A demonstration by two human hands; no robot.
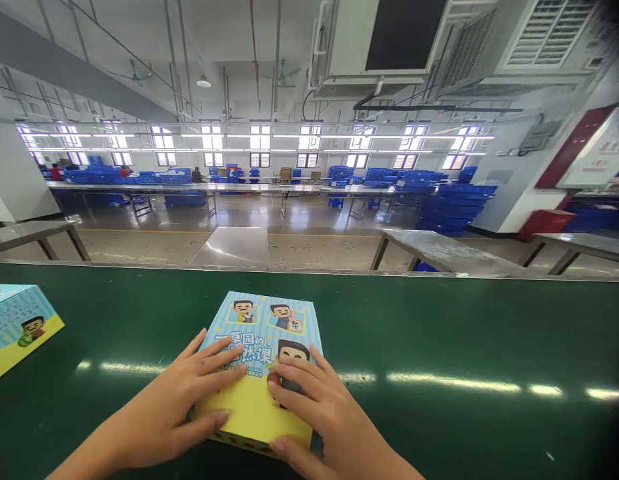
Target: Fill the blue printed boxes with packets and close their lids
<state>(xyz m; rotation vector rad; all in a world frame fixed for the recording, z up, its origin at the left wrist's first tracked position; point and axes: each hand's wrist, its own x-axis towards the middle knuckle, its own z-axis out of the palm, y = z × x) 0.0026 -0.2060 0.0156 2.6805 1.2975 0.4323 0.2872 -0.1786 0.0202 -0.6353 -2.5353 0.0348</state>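
A blue and yellow printed cardboard box (249, 400) with cartoon figures and Chinese lettering lies on the green table in front of me. My left hand (189, 387) rests on its left side, fingers spread across the lid and thumb near the front edge. On the right side lies my right hand (319, 407), its fingers stretched over the printed figure and the thumb at the front edge. Both palms face down, covering parts of the print. The box looks closed.
Another box (24, 333) of similar print stands at the left edge of the green table (439, 333). Beyond the table are metal benches (434, 247) and a metal plate (232, 247). Stacked blue crates (454, 207) fill the back, where a few people sit far off.
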